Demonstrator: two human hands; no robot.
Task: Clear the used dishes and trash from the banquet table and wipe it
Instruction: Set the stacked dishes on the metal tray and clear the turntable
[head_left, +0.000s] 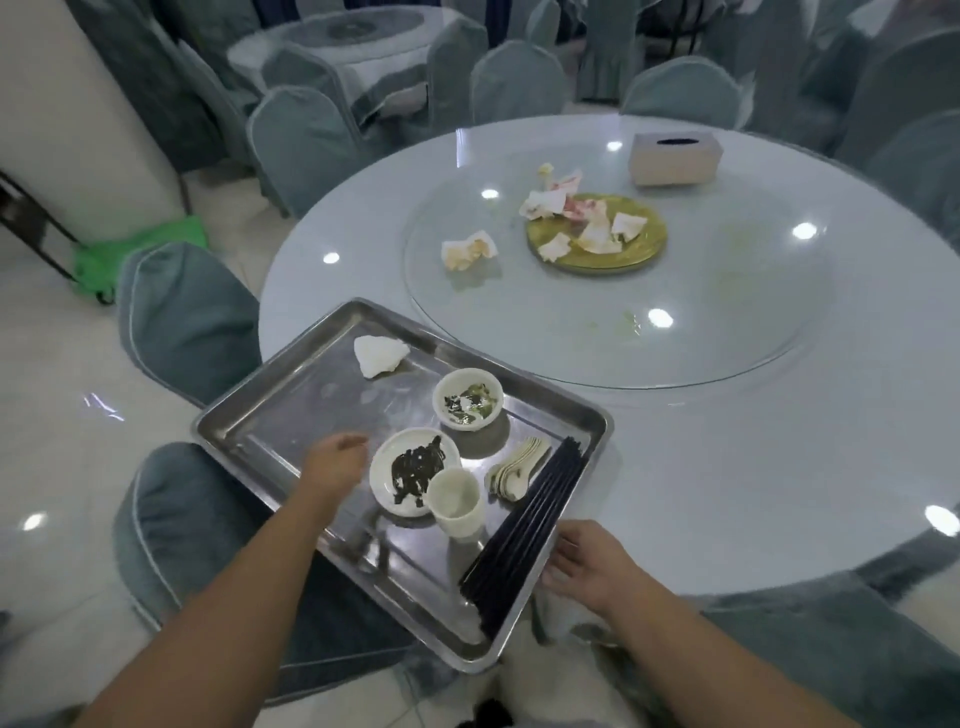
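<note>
Clearing is looking roughly half done: you are leaning over a steel tray (249, 423) that is sitting partly on the near rim of the round table (779, 467) and partly hanging out over the chairs. Your left hand (335, 462) is hovering open above the tray, fingers loose and gripping nothing; just right of it are lying a small plate (410, 475) with dark scraps, a white cup (457, 501) touching that plate, stacked spoons (519, 470) and a bundle of black chopsticks (524, 530), with a used bowl (469, 399) and a crumpled napkin (379, 354) beyond your fingers. Your right hand (587, 564) is resting open at the tray's near right edge, touching it without clasping. Well beyond both hands, a gold plate (644, 244) heaped with tissues, a loose tissue wad (469, 250) and a tissue box (675, 158) are waiting on the glass turntable (571, 332); wiping looks not yet begun. Room is lying open to your right; chairs are crowding your left.
</note>
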